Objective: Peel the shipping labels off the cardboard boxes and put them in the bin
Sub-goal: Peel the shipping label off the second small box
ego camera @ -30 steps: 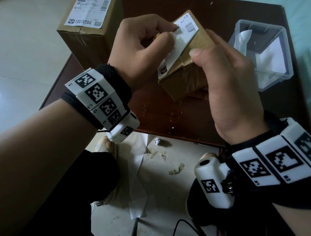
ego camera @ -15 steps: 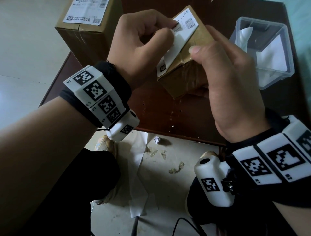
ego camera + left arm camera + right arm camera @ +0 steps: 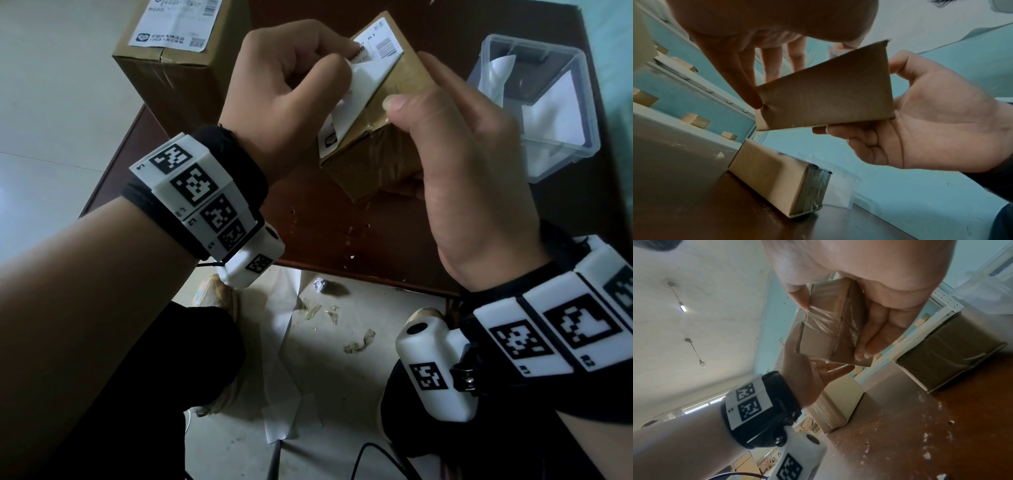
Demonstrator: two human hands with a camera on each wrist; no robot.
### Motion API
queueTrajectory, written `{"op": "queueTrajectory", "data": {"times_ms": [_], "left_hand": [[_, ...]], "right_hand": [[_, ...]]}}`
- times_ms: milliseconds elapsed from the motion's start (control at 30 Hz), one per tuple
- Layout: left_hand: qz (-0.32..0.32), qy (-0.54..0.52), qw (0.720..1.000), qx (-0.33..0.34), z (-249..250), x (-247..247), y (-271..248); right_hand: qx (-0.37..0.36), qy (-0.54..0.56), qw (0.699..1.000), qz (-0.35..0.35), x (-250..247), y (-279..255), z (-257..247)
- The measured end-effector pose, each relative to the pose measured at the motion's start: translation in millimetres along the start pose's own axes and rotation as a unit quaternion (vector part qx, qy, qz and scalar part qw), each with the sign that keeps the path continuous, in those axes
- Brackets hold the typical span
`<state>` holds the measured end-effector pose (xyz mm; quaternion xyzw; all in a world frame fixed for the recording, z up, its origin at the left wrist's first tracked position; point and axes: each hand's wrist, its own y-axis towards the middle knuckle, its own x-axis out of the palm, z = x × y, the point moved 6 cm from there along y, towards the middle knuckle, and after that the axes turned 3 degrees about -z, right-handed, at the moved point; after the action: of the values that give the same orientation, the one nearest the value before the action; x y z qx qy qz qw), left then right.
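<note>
My right hand [image 3: 411, 140] grips a small cardboard box [image 3: 373, 161] above the table, thumb on top and fingers [image 3: 877, 327] curled underneath. A white shipping label [image 3: 363, 89] lies partly lifted off the box's top. My left hand [image 3: 346, 61] pinches the label's raised edge between thumb and forefinger. In the left wrist view the box's plain underside [image 3: 824, 92] shows, with a left fingertip [image 3: 754, 100] touching its corner. The clear plastic bin [image 3: 582, 102] stands at the right of the table with white labels inside.
A taller box [image 3: 168, 78] with a label [image 3: 174, 24] on top stands at the table's far left. Another taped box [image 3: 777, 181] lies on the brown table [image 3: 342, 233]. Paper scraps and tape bits [image 3: 359, 342] litter the floor near my feet.
Both hands and the small box have shifted slightly away from me. My left hand has drawn the label's lifted edge a little further across the box.
</note>
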<state>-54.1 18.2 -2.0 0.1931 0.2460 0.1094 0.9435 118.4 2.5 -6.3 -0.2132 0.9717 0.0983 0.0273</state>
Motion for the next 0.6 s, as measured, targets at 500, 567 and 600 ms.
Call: {"op": "queueTrajectory", "data": {"times_ms": [500, 567, 600], "left_hand": [[0.000, -0.002, 1.000, 0.018, 1.4, -0.1, -0.1], [0.000, 0.000, 1.000, 0.018, 1.1, 0.0, 0.0], [0.000, 0.001, 1.000, 0.018, 1.2, 0.0, -0.1]], "right_hand": [[-0.007, -0.012, 1.000, 0.006, -2.0, 0.4, -0.2], [-0.006, -0.013, 1.000, 0.007, -2.1, 0.6, 0.1], [-0.005, -0.013, 1.000, 0.007, -2.2, 0.7, 0.2]]}}
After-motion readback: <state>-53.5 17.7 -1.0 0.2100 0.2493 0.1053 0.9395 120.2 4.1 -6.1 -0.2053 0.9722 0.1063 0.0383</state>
